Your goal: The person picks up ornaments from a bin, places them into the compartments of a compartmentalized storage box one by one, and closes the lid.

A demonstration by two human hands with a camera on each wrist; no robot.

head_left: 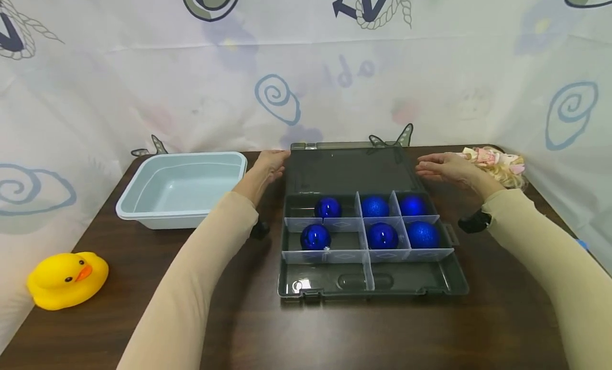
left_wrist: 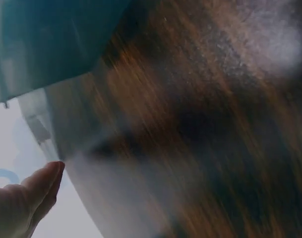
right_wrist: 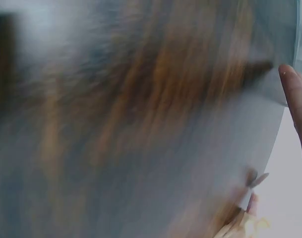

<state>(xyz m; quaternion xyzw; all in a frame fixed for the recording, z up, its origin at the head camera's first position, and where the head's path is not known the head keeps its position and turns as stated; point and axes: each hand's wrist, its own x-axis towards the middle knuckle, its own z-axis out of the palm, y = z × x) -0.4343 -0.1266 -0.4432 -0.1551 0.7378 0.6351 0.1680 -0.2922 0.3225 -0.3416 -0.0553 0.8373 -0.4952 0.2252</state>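
A dark translucent compartment box (head_left: 451, 274) lies on the table, its lid (head_left: 351, 170) opened toward the back. Several blue balls (head_left: 316, 237), some shiny and some glittery, sit in its middle and back rows; the front row holds none. My left hand (head_left: 268, 165) has its fingertips at the lid's far left corner, fingers extended. At the lid's right side is my right hand (head_left: 449, 169), fingers straight, palm facing the lid; whether it touches cannot be told. Both wrist views are blurred and show only part of the left hand (left_wrist: 27, 203) and a finger of the right hand (right_wrist: 297, 109).
To the left stands a pale blue basin (head_left: 179, 221). A yellow rubber duck (head_left: 68, 279) sits at the table's left edge. Behind my right hand lies a doll (head_left: 497, 162) with blond hair. A patterned white curtain (head_left: 330, 93) hangs beyond the dark wooden table (head_left: 363, 338).
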